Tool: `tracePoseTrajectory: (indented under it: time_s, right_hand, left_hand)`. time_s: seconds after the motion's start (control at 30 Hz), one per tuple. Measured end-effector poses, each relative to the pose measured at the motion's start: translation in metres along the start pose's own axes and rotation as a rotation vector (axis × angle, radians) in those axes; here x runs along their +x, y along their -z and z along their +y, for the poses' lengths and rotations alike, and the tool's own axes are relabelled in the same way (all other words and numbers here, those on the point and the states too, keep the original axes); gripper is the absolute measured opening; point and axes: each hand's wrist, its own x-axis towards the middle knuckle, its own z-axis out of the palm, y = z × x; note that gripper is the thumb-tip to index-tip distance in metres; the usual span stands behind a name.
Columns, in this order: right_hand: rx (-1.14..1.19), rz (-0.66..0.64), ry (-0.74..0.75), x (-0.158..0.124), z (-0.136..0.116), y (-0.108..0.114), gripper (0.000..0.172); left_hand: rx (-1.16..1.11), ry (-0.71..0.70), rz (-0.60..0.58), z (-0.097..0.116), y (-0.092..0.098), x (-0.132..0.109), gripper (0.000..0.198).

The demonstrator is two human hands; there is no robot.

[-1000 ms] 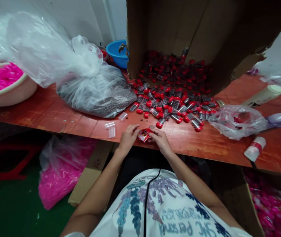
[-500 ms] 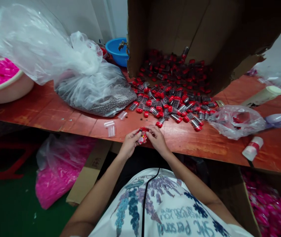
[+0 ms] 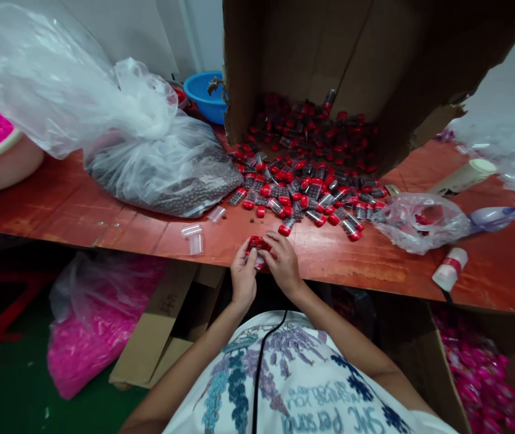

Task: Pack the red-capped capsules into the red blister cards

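Observation:
At the table's front edge, my left hand (image 3: 244, 278) is closed on a small red printed packet (image 3: 257, 243). Its thumb lies across the front. My right hand (image 3: 284, 265) pinches the packet's other side, fingers bent over the top edge; part of the packet is hidden by both hands. Just beyond lies a heap of small clear containers with red caps (image 3: 303, 187), filled with dark beads. To the left are clear uncapped containers (image 3: 195, 244) on the red tabletop (image 3: 158, 238).
A big cardboard box (image 3: 312, 48) lies on its side behind the heap. On the left sit a plastic sack of dark beads (image 3: 167, 175) and a tub (image 3: 8, 163) of pink pieces. A crumpled clear bag (image 3: 420, 226) and a white roll (image 3: 450, 269) lie right.
The view has shifted slightly, sliding the table things leftward. My left hand has turned more upright, and the packet's red edge faces up more. Both hands still hold it.

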Motion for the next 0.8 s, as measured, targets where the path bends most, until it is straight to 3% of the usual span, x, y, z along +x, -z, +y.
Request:
tracePoseTrajectory:
  time_s: [0.3,0.43,0.57,0.67,0.73,0.8]
  right_hand:
    - [-0.098,0.008,0.145,-0.002,0.002,0.002,0.018]
    - [-0.102,-0.067,0.241,-0.002,0.008,0.002,0.019]
    - [-0.026,-0.215,0.295,0.005,0.005,0.006,0.020]
    - [0.220,-0.274,0.054,0.016,-0.012,0.016,0.023]
    - [0.512,-0.371,-0.178,0.023,-0.027,0.027,0.029]
    - [0.752,-0.673,-0.301,0.028,-0.037,0.036,0.033]
  left_hand:
    - [-0.218,0.089,0.036,0.009,-0.008,-0.002,0.031]
    - [-0.291,0.292,0.089,0.019,-0.001,0.008,0.017]
    - [-0.220,0.481,0.089,0.027,0.009,0.022,0.015]
    - [-0.072,0.445,0.027,0.034,0.017,0.033,0.021]
    - [0.090,0.315,0.010,0.041,0.025,0.043,0.032]
    - [0.300,0.063,0.024,0.050,0.038,0.059,0.044]
